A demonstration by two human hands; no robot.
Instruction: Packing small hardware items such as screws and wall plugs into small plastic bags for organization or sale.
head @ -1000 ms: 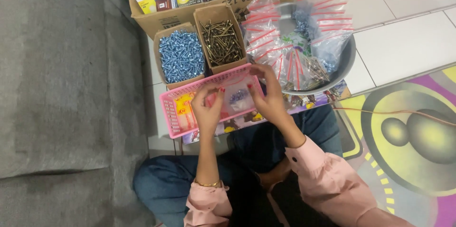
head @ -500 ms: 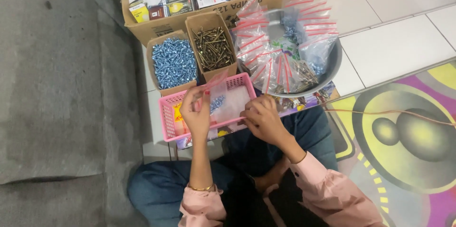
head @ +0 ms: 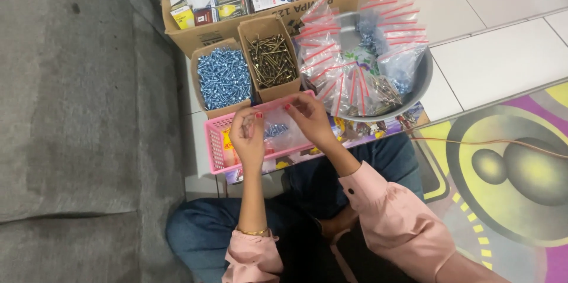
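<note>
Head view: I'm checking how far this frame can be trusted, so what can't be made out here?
- Clear bag: contents blurred, partly covered by the left hand and right hand.
- Pink basket: its inside is hidden by the hands and bag.
- Metal bowl: its bottom is buried under sealed bags.
- Cardboard box: cut off by the top edge.

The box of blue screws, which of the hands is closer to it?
Left. The left hand is just below the box of blue screws, over the pink basket. The right hand is farther off to the side, nearer the metal bowl.
</note>
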